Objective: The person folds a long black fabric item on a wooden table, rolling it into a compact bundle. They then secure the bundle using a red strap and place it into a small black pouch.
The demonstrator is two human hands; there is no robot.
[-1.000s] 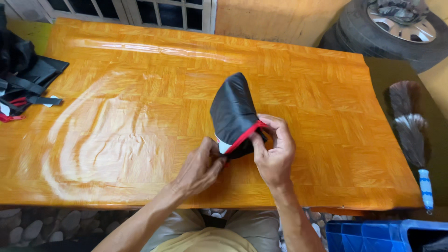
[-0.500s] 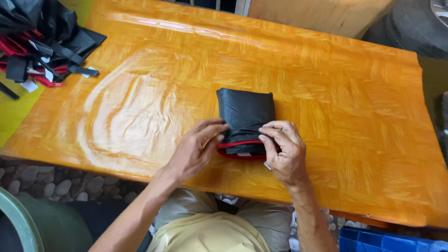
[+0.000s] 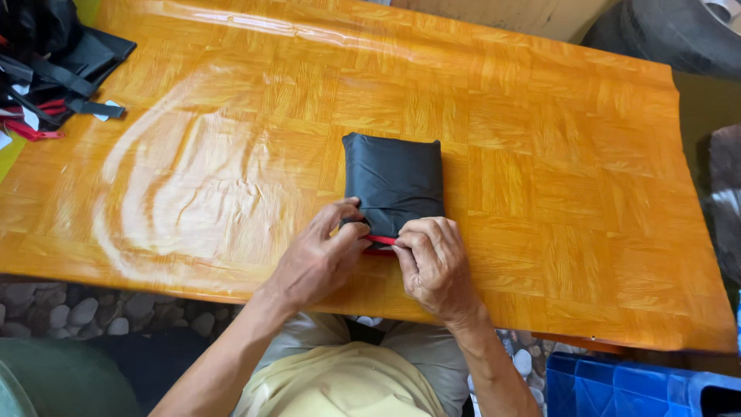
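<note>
On glossy orange parquet table (image 3: 540, 201), black pouch (image 3: 394, 181) lies.

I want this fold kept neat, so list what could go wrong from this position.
1. Both the left hand and right hand pinch only the near, red-trimmed end of the black folded pouch; its far end lies free and could spring open.
2. The orange table looks glossy, so the pouch may slide away under pressure.
3. The hands work close to the table's near edge, so the pouch could slip off.

Both hands (image 3: 378, 259) pinch a folded black pouch's (image 3: 394, 181) red edge on the wooden table (image 3: 540, 177).
</note>
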